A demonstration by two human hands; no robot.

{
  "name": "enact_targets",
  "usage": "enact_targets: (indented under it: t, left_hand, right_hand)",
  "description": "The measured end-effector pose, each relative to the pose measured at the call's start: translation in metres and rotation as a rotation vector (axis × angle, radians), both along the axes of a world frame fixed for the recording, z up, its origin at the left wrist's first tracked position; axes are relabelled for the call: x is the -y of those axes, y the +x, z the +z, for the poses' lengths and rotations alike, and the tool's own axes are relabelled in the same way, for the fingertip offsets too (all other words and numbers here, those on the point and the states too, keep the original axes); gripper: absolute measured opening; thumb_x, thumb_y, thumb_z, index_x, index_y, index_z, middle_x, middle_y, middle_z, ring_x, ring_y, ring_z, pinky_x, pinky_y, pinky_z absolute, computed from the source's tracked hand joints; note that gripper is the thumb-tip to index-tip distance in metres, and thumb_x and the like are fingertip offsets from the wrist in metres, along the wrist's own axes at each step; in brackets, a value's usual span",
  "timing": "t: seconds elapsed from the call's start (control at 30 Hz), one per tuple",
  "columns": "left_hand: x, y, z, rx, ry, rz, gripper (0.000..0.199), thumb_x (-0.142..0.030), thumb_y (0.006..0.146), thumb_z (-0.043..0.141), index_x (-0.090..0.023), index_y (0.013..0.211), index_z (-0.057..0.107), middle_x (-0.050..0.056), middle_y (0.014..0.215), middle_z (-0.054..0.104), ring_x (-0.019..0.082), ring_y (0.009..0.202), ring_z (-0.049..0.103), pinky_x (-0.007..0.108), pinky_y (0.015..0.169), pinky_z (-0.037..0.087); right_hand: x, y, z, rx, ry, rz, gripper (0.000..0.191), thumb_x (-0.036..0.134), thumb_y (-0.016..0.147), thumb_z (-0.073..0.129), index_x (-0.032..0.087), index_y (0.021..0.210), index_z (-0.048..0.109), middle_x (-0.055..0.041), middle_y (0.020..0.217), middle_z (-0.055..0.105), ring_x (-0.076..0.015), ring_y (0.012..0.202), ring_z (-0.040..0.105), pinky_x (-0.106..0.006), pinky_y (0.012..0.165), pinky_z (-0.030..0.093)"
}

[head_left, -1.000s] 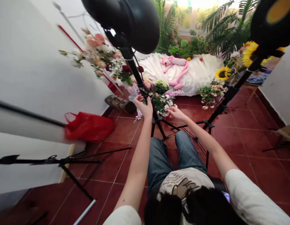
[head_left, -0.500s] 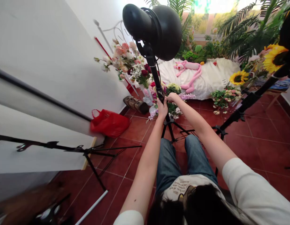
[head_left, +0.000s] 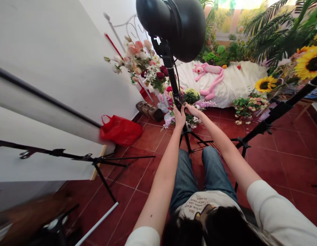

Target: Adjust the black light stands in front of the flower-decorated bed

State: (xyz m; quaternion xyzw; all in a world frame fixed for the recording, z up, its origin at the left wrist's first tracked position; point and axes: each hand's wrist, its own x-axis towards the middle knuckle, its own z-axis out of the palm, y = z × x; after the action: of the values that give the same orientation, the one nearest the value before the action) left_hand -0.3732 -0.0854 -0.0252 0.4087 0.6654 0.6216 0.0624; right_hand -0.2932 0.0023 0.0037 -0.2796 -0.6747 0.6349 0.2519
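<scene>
The slim black tripod stand (head_left: 176, 93), topped by a bulky rounded black lamp (head_left: 189, 30), is clasped around its pole (head_left: 173, 79) by the left hand (head_left: 180, 118) and planted on dark-red floor tiles (head_left: 286, 140); beside the pole the right hand (head_left: 193, 110) is held, but its grip cannot be told

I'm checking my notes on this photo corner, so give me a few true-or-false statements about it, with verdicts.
1. The left hand holds the black stand. True.
2. The right hand rests on a knee. False: it is raised beside the left hand, at the stand.
3. A pink plush toy lies on the white cloth. True.
4. The bag is blue. False: it is red.
5. The sunflowers are left of the plush toy in the view. False: they are to its right.
</scene>
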Motion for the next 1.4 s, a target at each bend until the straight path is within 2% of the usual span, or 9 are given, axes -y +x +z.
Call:
enact_targets:
  t: [0.1, 0.23, 0.47, 0.57, 0.7, 0.9, 1.03, 1.2, 1.4]
  left_hand:
    - [0.000, -0.003, -0.003, 0.000, -0.006, 0.005, 0.049, -0.063, 0.092, 0.043, -0.018, 0.113, 0.047, 0.017, 0.115, 0.058, 0.027, 0.119, 0.057, 0.046, 0.107, 0.042]
    - [-0.002, -0.005, -0.005, -0.007, 0.004, 0.009, 0.053, -0.065, 0.091, 0.043, -0.017, 0.114, 0.047, 0.017, 0.115, 0.058, 0.028, 0.120, 0.056, 0.047, 0.108, 0.042]
    - [-0.001, -0.006, -0.006, -0.034, 0.016, -0.015, 0.049, -0.063, 0.092, 0.043, -0.018, 0.111, 0.049, 0.016, 0.112, 0.059, 0.027, 0.123, 0.055, 0.044, 0.109, 0.042]
    - [0.000, -0.004, -0.004, -0.013, 0.031, -0.015, 0.048, -0.061, 0.092, 0.046, -0.017, 0.109, 0.050, 0.017, 0.112, 0.060, 0.028, 0.124, 0.054, 0.043, 0.110, 0.040]
    - [0.001, -0.001, -0.003, 0.028, 0.072, -0.004, 0.042, -0.056, 0.092, 0.050, -0.018, 0.108, 0.050, 0.016, 0.111, 0.061, 0.026, 0.121, 0.056, 0.042, 0.108, 0.042]
    - [0.000, -0.001, -0.005, 0.090, 0.120, -0.008, 0.032, -0.044, 0.087, 0.063, -0.020, 0.104, 0.050, 0.009, 0.103, 0.064, 0.022, 0.105, 0.064, 0.040, 0.100, 0.049]
    - [0.001, 0.000, 0.000, 0.109, 0.171, -0.006, 0.035, -0.037, 0.085, 0.065, -0.020, 0.110, 0.046, 0.009, 0.106, 0.066, 0.020, 0.101, 0.066, 0.038, 0.097, 0.050]
    - [0.006, 0.006, 0.007, 0.107, 0.220, -0.003, 0.039, -0.036, 0.089, 0.060, -0.021, 0.117, 0.038, 0.011, 0.114, 0.062, 0.018, 0.110, 0.065, 0.035, 0.103, 0.048]
    - [0.013, 0.010, 0.009, 0.092, 0.179, -0.048, 0.041, -0.054, 0.095, 0.045, -0.019, 0.115, 0.039, 0.013, 0.111, 0.064, 0.019, 0.110, 0.064, 0.036, 0.100, 0.048]
  right_hand:
    - [0.011, 0.001, -0.018, -0.102, -0.225, -0.061, 0.021, 0.039, 0.098, 0.047, 0.021, 0.098, 0.059, 0.0050, 0.074, 0.056, -0.0077, 0.061, 0.049, -0.019, 0.062, 0.047]
    - [0.023, -0.002, -0.028, -0.313, -0.464, -0.130, 0.012, 0.037, 0.091, 0.056, 0.025, 0.095, 0.055, 0.0077, 0.079, 0.058, -0.0056, 0.058, 0.046, -0.017, 0.065, 0.045]
    - [0.024, -0.001, -0.003, -0.410, -0.574, -0.178, 0.006, 0.022, 0.085, 0.053, 0.024, 0.088, 0.058, 0.0022, 0.083, 0.068, -0.0140, 0.082, 0.062, -0.023, 0.073, 0.049]
    - [0.020, 0.000, 0.002, -0.325, -0.445, -0.247, 0.010, 0.022, 0.085, 0.047, 0.022, 0.080, 0.057, 0.0006, 0.084, 0.068, -0.0147, 0.084, 0.061, -0.026, 0.076, 0.049]
    - [0.024, 0.010, 0.001, -0.270, 0.037, -0.390, 0.012, 0.025, 0.084, 0.048, 0.021, 0.078, 0.057, -0.0020, 0.092, 0.067, -0.0161, 0.091, 0.060, -0.030, 0.088, 0.049]
    - [0.051, 0.016, 0.014, -0.110, 0.710, -0.291, 0.043, 0.043, 0.073, 0.075, 0.018, 0.108, 0.066, -0.0117, 0.113, 0.069, -0.0269, 0.110, 0.060, -0.042, 0.103, 0.044]
    - [0.057, 0.001, 0.024, -0.045, 0.705, -0.361, 0.042, 0.047, 0.077, 0.074, 0.017, 0.106, 0.070, -0.0122, 0.107, 0.072, -0.0278, 0.102, 0.064, -0.042, 0.098, 0.047]
    - [0.051, -0.004, 0.034, -0.179, 0.543, -0.223, 0.045, 0.052, 0.076, 0.072, 0.014, 0.101, 0.072, -0.0075, 0.096, 0.075, -0.0239, 0.090, 0.067, -0.035, 0.085, 0.052]
    - [0.051, -0.004, 0.064, -0.205, 0.436, -0.230, 0.036, 0.046, 0.075, 0.074, 0.016, 0.096, 0.071, -0.0029, 0.094, 0.072, -0.0247, 0.100, 0.065, -0.031, 0.087, 0.053]
